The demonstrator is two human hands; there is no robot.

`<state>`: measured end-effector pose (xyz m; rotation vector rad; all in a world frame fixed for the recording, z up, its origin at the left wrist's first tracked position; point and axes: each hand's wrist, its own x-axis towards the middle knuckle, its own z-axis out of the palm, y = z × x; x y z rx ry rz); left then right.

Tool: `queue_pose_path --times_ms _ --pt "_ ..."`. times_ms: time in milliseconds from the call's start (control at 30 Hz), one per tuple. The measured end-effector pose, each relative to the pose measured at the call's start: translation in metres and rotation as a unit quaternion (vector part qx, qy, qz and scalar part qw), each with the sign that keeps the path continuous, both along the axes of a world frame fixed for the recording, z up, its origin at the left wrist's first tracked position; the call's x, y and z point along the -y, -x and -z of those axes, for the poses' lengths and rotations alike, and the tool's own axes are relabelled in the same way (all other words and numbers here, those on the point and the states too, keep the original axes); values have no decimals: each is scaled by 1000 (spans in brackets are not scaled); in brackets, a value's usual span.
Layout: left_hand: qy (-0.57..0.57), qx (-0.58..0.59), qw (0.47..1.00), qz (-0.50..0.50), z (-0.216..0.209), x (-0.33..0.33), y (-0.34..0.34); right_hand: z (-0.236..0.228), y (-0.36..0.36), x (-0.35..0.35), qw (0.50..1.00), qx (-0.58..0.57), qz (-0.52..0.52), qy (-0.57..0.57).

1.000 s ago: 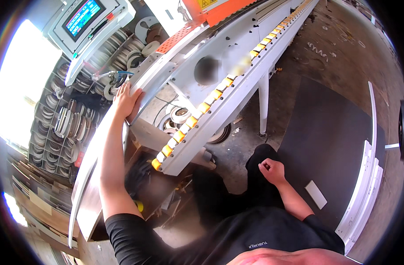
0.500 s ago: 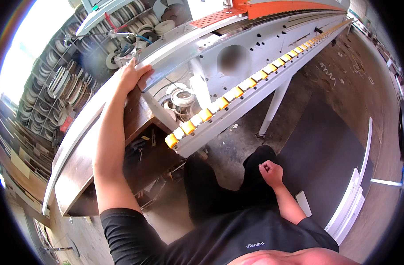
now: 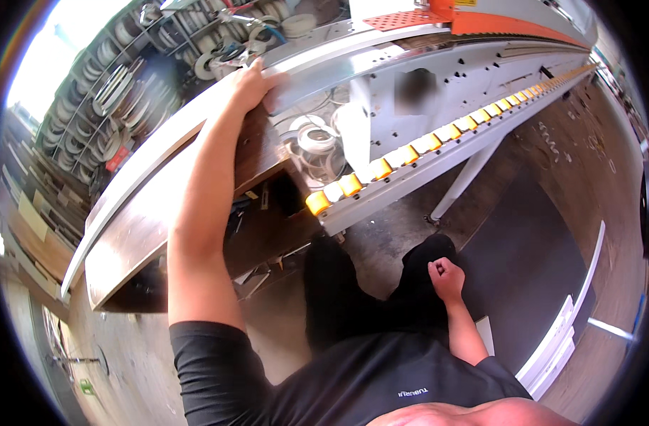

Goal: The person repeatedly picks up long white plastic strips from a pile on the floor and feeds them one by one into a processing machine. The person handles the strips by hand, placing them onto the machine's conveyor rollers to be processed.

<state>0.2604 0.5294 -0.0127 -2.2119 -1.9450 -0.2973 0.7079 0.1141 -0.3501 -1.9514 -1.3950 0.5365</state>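
My left hand (image 3: 252, 86) reaches far forward and grips a long white strip (image 3: 136, 170), its thumb on the near side and its fingers over the far side. The thumb is smeared by motion. The strip runs along a brown wooden table (image 3: 136, 245) and on beside the bed of a long grey machine (image 3: 438, 74) with orange covers. My right hand (image 3: 446, 278) is closed in a loose fist beside my right knee, with nothing visible in it.
A rail with yellow rollers (image 3: 427, 143) slants across in front of me. White coils (image 3: 316, 138) lie beneath the machine. A rack of edging rolls (image 3: 118, 92) stands at the far left. On the right are a dark sheet (image 3: 527, 234) and several white strips (image 3: 552, 344).
The machine, table and strip sit farther right and higher in the view. My left hand keeps its place by the machine's corner. My right hand stays closed by my knee.
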Motion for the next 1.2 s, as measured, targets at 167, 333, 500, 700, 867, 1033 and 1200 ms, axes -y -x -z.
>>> queue_pose_path --times_ms 167,333,500,700,867,1033,1200 --pt "18 -7 1000 -12 -10 16 -16 7 -5 2 1000 23 -11 -15" --pt "21 -7 1000 10 -16 24 -17 7 -3 1 1000 3 -14 -20" --pt "-13 -21 1000 6 3 0 0 9 -4 0 1000 5 -15 -21" --pt "13 -12 1000 -1 -6 10 -11 3 -3 2 1000 11 -17 -23" --pt "6 -8 1000 2 -7 13 -11 5 -3 1 1000 1 -12 -29" --pt "27 -1 1000 5 -9 11 -11 10 -5 1 999 -2 -11 -36" --pt "24 8 1000 4 -8 11 -14 9 -4 2 999 -2 -8 -35"
